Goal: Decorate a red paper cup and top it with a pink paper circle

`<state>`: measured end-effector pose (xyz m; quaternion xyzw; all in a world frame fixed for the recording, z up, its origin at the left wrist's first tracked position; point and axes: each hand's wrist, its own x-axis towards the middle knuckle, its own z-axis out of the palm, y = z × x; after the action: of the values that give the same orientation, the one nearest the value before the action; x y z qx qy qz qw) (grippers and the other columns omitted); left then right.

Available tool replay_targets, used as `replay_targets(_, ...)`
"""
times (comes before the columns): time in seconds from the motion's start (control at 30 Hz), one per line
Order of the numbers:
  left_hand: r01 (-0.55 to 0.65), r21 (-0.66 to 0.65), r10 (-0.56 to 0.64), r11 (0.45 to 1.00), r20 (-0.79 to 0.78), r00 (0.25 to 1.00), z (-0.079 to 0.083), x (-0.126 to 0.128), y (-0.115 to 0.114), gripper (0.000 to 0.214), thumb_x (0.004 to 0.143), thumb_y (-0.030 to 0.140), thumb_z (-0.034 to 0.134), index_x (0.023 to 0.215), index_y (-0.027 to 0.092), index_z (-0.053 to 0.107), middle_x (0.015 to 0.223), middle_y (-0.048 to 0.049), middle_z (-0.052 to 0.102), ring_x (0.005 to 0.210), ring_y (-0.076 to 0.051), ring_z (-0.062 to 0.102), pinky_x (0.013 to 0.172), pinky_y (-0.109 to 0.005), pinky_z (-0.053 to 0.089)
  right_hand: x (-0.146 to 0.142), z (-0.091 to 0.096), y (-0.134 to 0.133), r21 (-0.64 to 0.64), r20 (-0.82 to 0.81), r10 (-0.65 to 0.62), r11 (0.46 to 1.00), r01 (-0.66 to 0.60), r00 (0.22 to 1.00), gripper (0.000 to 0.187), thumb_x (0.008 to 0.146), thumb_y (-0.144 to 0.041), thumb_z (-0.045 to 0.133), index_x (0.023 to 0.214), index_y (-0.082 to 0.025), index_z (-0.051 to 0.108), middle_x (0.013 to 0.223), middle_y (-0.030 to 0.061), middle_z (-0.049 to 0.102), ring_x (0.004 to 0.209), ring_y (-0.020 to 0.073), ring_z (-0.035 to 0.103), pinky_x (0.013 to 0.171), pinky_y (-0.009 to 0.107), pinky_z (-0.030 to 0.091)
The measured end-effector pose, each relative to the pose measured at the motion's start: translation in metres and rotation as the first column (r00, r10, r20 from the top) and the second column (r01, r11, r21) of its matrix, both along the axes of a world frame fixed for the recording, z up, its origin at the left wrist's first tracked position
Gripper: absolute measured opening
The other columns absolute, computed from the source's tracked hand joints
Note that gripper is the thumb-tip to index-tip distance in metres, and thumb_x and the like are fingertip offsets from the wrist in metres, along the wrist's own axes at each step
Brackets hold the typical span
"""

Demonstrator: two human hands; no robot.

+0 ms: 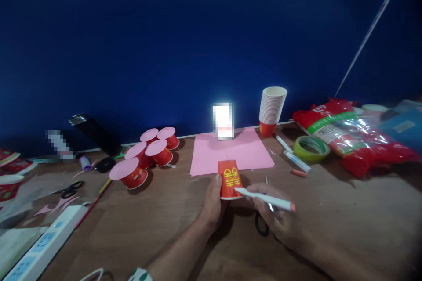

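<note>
A red paper cup (226, 174) with yellow printed characters is held upside down, rim toward me, in front of the pink paper. My left hand (213, 197) is closed around its left side. In my right hand (275, 215) is a white marker (268, 198) with a pinkish end, its other tip at the cup's lower right. Below the right hand lie black-handled scissors (262, 226), partly hidden by it. Pink paper sheets (201, 158) lie flat just beyond the cup.
Several red cups topped with pink discs (133, 171) stand to the left. On the right are a cup stack (273, 107), a green tape roll (310, 149) and a red plastic bag (356, 140). A power strip (49, 241) and other scissors (69, 190) lie at left.
</note>
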<state>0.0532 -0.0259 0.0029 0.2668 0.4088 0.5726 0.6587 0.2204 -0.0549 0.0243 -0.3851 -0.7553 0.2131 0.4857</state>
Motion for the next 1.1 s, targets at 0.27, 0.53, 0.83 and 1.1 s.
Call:
replay_targets(0.27,0.019,-0.039,-0.018,0.999,0.009,1.0,-0.006,-0.002,0.001,0.051,0.076,0.061,0.063,0.088,0.011,0.065,0.076,-0.0061,0.067,0.067,-0.016,0.058,0.068,-0.03,0.045,0.003,0.004,0.001,-0.089,0.038,0.04,0.995,-0.036,0.998,0.02,0.095,-0.025,0.043,0.099,-0.019,0.062,0.091,0.0064,0.07,0.078,0.0169,0.069,0.067,0.024,0.057)
replay_targets(0.53,0.019,-0.03,-0.019,0.999,0.005,1.0,-0.004,-0.001,0.001,0.049,0.078,0.06,0.061,0.087,0.012,0.064,0.076,-0.0054,0.066,0.067,-0.016,0.058,0.069,-0.03,0.046,0.003,0.003,0.0,-0.165,0.004,0.052,0.985,-0.051,0.999,0.02,0.095,-0.029,0.043,0.101,-0.021,0.061,0.091,0.0055,0.07,0.077,0.0164,0.068,0.068,0.024,0.056)
replay_targets(0.83,0.034,0.023,-0.033,0.999,-0.021,0.999,-0.011,-0.004,0.002,0.052,0.082,0.059,0.057,0.094,0.01,0.067,0.089,-0.0102,0.069,0.08,-0.02,0.062,0.081,-0.035,0.047,0.005,-0.003,0.002,-0.215,-0.034,-0.004,0.977,-0.003,0.999,0.019,0.096,-0.031,0.045,0.101,-0.021,0.061,0.084,0.0037,0.07,0.073,0.0165,0.069,0.066,0.025,0.055)
replay_targets(1.1,0.021,0.038,-0.018,0.999,-0.075,0.997,-0.01,-0.003,0.001,0.049,0.083,0.059,0.056,0.092,0.011,0.067,0.085,-0.007,0.068,0.075,-0.017,0.059,0.075,-0.031,0.046,0.002,0.007,-0.002,-0.209,0.002,0.05,0.977,-0.049,0.999,0.021,0.096,-0.03,0.043,0.096,-0.02,0.062,0.08,0.0033,0.068,0.072,0.0151,0.067,0.066,0.024,0.053)
